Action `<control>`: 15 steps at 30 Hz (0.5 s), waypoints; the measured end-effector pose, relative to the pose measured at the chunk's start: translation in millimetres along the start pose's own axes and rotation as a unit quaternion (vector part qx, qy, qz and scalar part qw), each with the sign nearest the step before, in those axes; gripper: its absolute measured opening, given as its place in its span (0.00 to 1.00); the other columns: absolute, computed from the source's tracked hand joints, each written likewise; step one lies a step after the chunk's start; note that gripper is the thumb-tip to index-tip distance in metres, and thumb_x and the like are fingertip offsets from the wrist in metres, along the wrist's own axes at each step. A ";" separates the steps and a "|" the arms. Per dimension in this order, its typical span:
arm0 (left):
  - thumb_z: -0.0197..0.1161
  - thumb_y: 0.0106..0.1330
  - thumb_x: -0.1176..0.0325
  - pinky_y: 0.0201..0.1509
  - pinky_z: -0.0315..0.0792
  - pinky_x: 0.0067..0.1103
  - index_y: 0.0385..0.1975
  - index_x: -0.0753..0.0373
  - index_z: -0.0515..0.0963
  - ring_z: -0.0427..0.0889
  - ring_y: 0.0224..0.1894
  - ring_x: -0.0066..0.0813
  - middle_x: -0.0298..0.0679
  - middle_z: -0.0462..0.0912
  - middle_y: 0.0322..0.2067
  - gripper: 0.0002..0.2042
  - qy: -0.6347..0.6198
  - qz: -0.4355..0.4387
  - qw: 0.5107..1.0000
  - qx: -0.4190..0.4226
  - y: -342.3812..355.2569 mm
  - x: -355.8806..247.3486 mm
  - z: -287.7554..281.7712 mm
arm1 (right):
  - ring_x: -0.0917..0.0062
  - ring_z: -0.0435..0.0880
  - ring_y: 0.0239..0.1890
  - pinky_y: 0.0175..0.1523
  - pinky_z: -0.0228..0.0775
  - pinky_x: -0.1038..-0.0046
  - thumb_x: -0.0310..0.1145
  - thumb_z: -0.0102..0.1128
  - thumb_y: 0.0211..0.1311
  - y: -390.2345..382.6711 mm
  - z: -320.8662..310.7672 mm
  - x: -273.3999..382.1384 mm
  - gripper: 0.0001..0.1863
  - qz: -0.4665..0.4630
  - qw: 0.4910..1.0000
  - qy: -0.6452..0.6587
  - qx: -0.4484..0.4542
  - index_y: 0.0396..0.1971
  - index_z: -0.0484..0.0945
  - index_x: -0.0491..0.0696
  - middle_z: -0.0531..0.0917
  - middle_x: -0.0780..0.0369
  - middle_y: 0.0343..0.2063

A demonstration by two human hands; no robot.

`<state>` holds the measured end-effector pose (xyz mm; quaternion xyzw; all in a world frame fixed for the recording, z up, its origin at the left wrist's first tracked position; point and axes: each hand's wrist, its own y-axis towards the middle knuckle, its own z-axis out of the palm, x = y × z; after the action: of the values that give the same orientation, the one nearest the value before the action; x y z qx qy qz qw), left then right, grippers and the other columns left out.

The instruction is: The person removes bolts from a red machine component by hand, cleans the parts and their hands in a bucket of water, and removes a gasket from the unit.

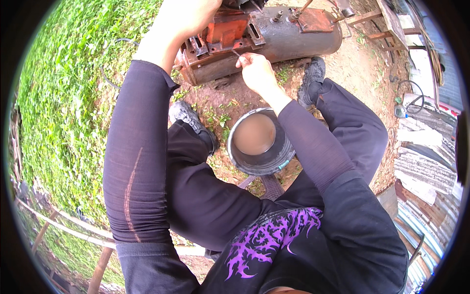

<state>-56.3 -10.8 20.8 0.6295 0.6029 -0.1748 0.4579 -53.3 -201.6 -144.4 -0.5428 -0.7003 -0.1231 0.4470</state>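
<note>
On the bare dirt beside the grass, a rusty grey tank (289,34) lies on its side, its long axis running left to right, with an orange machine part (226,28) bolted on top. The right hand (257,72) pinches a thin metal rod (235,52) between closed fingertips; the rod sticks out up and to the left, its tip touching the tank's frame. The left hand (188,17) rests on the orange part, fingers hidden. A black bucket (260,143) stands between the knees.
</note>
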 end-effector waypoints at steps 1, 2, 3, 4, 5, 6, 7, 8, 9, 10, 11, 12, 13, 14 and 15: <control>0.61 0.73 0.59 0.70 0.66 0.27 0.59 0.67 0.78 0.73 0.67 0.39 0.48 0.73 0.66 0.21 0.001 -0.001 1.000 0.002 0.2 -1.3 -0.6 | 0.65 0.85 0.33 0.43 0.74 0.63 0.38 0.54 0.73 -1.1 1.0 -5.1 0.14 -0.027 0.999 0.007 -0.021 0.31 0.83 0.47 0.85 0.54 0.28; 0.61 0.73 0.59 0.70 0.66 0.28 0.59 0.66 0.79 0.73 0.67 0.39 0.48 0.73 0.66 0.21 0.003 -0.002 1.000 0.003 0.2 -2.6 -1.2 | 0.65 0.85 0.33 0.43 0.74 0.63 0.38 0.54 0.73 0.0 0.5 -7.3 0.14 -0.005 0.999 0.015 -0.041 0.30 0.83 0.47 0.86 0.55 0.28; 0.61 0.72 0.59 0.70 0.66 0.28 0.59 0.66 0.79 0.73 0.67 0.39 0.48 0.74 0.66 0.21 0.004 -0.004 1.000 0.006 -0.1 -3.5 -1.9 | 0.65 0.85 0.34 0.44 0.74 0.63 0.38 0.54 0.73 0.8 0.6 -9.3 0.14 0.017 0.998 0.024 -0.060 0.30 0.83 0.48 0.86 0.55 0.28; 0.61 0.72 0.59 0.70 0.66 0.28 0.59 0.66 0.79 0.74 0.67 0.39 0.48 0.74 0.65 0.21 0.011 -0.004 1.000 0.003 0.6 -4.7 -1.5 | 0.66 0.86 0.34 0.44 0.74 0.63 0.38 0.54 0.73 2.1 1.5 -12.1 0.14 0.039 0.996 0.033 -0.078 0.30 0.83 0.48 0.86 0.55 0.28; 0.61 0.72 0.59 0.70 0.67 0.28 0.59 0.66 0.79 0.74 0.67 0.39 0.48 0.74 0.65 0.21 0.017 -0.004 1.000 0.001 1.7 -6.2 -0.3 | 0.65 0.86 0.34 0.45 0.74 0.63 0.38 0.54 0.73 5.1 6.1 -20.6 0.14 0.031 0.996 0.034 -0.079 0.29 0.83 0.48 0.86 0.55 0.28; 0.61 0.72 0.59 0.69 0.67 0.28 0.59 0.66 0.79 0.74 0.67 0.39 0.48 0.74 0.65 0.21 0.025 -0.005 1.000 -0.001 1.0 -5.8 -0.6 | 0.65 0.86 0.34 0.45 0.74 0.63 0.38 0.54 0.73 3.0 9.9 -21.0 0.14 0.013 0.998 0.024 -0.058 0.29 0.83 0.48 0.86 0.55 0.28; 0.61 0.72 0.59 0.70 0.67 0.28 0.59 0.66 0.79 0.74 0.67 0.39 0.48 0.74 0.65 0.21 0.022 0.000 1.000 -0.002 0.3 -3.4 -1.2 | 0.65 0.86 0.35 0.45 0.74 0.63 0.38 0.54 0.73 0.1 13.9 -21.7 0.14 -0.005 0.999 0.015 -0.038 0.29 0.83 0.48 0.86 0.56 0.28; 0.61 0.72 0.59 0.70 0.67 0.28 0.58 0.66 0.79 0.74 0.67 0.39 0.48 0.74 0.65 0.21 0.019 0.005 1.000 -0.003 -0.2 -0.2 -1.1 | 0.66 0.86 0.35 0.45 0.74 0.63 0.38 0.54 0.73 -3.1 18.2 -22.3 0.15 -0.023 1.000 0.005 -0.017 0.29 0.83 0.48 0.86 0.56 0.28; 0.61 0.72 0.58 0.70 0.67 0.28 0.58 0.66 0.79 0.74 0.67 0.40 0.49 0.74 0.65 0.21 0.015 0.012 1.000 -0.006 0.4 1.9 -1.6 | 0.78 0.76 0.29 0.40 0.70 0.70 0.37 0.53 0.74 -6.0 22.8 -20.5 0.14 -0.080 0.995 0.012 -0.057 0.29 0.82 0.48 0.82 0.62 0.25; 0.61 0.72 0.58 0.70 0.67 0.28 0.58 0.66 0.79 0.74 0.67 0.40 0.48 0.74 0.65 0.21 -0.010 0.006 1.000 -0.005 0.6 3.5 -0.7 | 0.78 0.76 0.29 0.40 0.70 0.70 0.37 0.53 0.75 -4.5 20.5 -19.6 0.14 -0.039 0.996 0.036 -0.071 0.29 0.82 0.47 0.82 0.62 0.25; 0.61 0.72 0.58 0.70 0.67 0.28 0.58 0.66 0.79 0.74 0.67 0.39 0.48 0.74 0.65 0.21 -0.035 0.000 0.999 -0.005 0.9 4.7 1.3 | 0.78 0.76 0.29 0.40 0.70 0.70 0.37 0.53 0.75 -2.3 15.3 -19.4 0.14 0.003 0.994 0.060 -0.086 0.29 0.82 0.47 0.82 0.62 0.25; 0.61 0.72 0.58 0.70 0.67 0.28 0.58 0.67 0.79 0.74 0.67 0.39 0.48 0.74 0.65 0.22 -0.061 -0.006 0.998 -0.002 0.1 4.3 2.7 | 0.78 0.76 0.29 0.40 0.70 0.70 0.36 0.53 0.75 -3.0 11.8 -18.7 0.14 0.048 0.990 0.085 -0.101 0.29 0.82 0.47 0.82 0.62 0.25; 0.61 0.72 0.58 0.70 0.66 0.28 0.59 0.67 0.79 0.73 0.67 0.39 0.48 0.74 0.65 0.22 -0.054 -0.007 0.999 -0.003 -0.5 4.3 2.3 | 0.78 0.78 0.30 0.42 0.71 0.70 0.36 0.53 0.75 -0.1 12.3 -21.5 0.14 0.022 0.990 0.085 -0.106 0.30 0.81 0.47 0.83 0.62 0.26; 0.61 0.72 0.59 0.70 0.66 0.28 0.59 0.67 0.79 0.73 0.67 0.39 0.48 0.74 0.65 0.22 -0.047 -0.008 0.999 -0.003 -0.8 4.3 1.7 | 0.74 0.81 0.32 0.43 0.72 0.68 0.36 0.53 0.74 2.2 14.2 -21.2 0.14 0.026 0.991 0.078 -0.107 0.30 0.82 0.47 0.84 0.60 0.26; 0.61 0.72 0.59 0.70 0.66 0.28 0.59 0.67 0.79 0.73 0.67 0.39 0.47 0.73 0.66 0.22 -0.042 -0.007 0.999 -0.004 0.7 3.0 1.9 | 0.71 0.83 0.33 0.44 0.73 0.66 0.37 0.54 0.74 5.2 14.7 -21.0 0.14 0.030 0.991 0.071 -0.110 0.30 0.82 0.47 0.85 0.58 0.27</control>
<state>-54.4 -10.5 17.7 0.6155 0.5883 -0.2016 0.4842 -55.8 -203.6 -170.4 -0.5996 -0.6324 -0.2242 0.4362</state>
